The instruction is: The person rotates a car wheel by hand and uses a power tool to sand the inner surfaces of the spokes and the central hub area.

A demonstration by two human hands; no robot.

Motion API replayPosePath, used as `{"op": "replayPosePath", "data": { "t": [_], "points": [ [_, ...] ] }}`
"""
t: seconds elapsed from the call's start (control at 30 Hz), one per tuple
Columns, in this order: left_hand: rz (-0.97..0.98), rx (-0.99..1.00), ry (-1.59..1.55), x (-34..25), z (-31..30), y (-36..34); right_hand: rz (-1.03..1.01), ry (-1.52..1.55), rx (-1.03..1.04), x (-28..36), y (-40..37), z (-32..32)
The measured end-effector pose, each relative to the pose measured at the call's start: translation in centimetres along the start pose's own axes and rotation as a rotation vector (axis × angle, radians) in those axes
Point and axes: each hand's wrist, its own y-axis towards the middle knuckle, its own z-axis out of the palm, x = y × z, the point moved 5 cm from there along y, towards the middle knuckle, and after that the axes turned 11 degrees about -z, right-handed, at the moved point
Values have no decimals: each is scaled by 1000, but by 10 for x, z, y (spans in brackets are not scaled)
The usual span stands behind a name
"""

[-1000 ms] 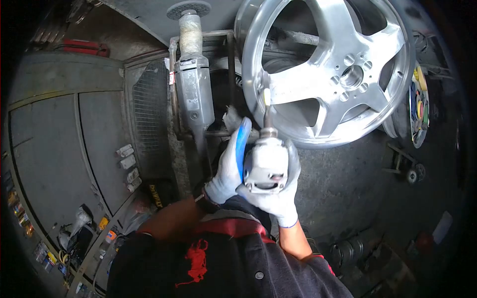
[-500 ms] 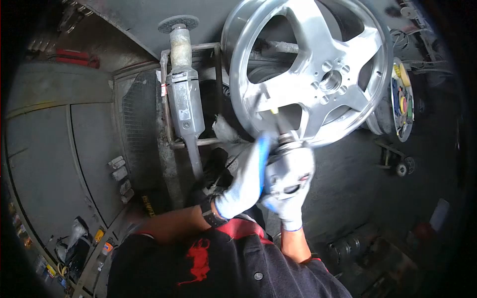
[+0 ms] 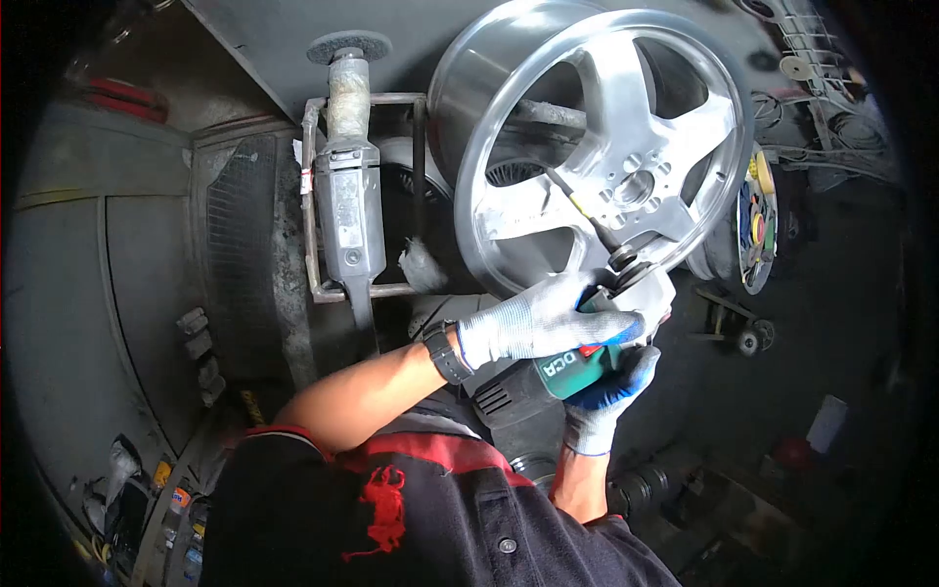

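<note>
A green and black power tool (image 3: 575, 374) is held between my gloved hands. My left hand (image 3: 538, 321), with a black watch at the wrist, wraps over its front part. From below, my right hand (image 3: 608, 403) grips its body. A thin shaft (image 3: 591, 219) with a yellow band points up and left from the tool, its tip over a lower-left spoke of the silver alloy wheel (image 3: 622, 127). Whether the tip touches the metal I cannot tell. The wheel stands tilted just beyond my hands.
Left of the wheel, a long grey power tool (image 3: 350, 210) with a round disc on top stands by a metal frame (image 3: 309, 235). Another wheel (image 3: 716, 235) holding coloured items is at the right. Bottles (image 3: 179, 501) lie at lower left.
The tool has turned, and its green body now shows. Both hands have shifted right, with my left hand now laid across the tool. The wheel appears slightly further left in view.
</note>
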Motion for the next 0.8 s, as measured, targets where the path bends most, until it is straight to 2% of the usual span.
{"op": "replayPosePath", "data": {
  "t": [0.13, 0.23, 0.33, 0.4, 0.53, 0.6, 0.63, 0.67, 0.73, 0.8],
  "points": [
    [30, 12, -145, 10, -2, 9, 7, -37, -77, -3, 5, 1],
    [27, -56, -78, 3, -6, 18, -35, -111, -139, 2, 15, 0],
    [36, -84, 27, -8, -9, 22, -49, 15, -71, 5, 23, 16],
    [43, -99, 31, -1, -11, 21, -55, -48, -91, 3, 19, 16],
    [5, -77, -35, 27, -12, 11, -31, -154, -58, -2, 3, 26],
    [-6, -98, -165, 29, -7, -1, 51, -64, -113, -5, -8, 17],
    [65, -41, -249, 8, -6, -12, 73, -43, -100, -9, -12, 11],
    [63, -39, -253, 12, -4, -14, 125, 39, -106, -12, -15, 11],
    [31, -116, -242, 16, -5, -19, 118, 17, -64, -10, -18, 17],
    [83, -147, -199, 10, -9, -15, 109, -18, -79, -5, -12, 23]
  ]
}}
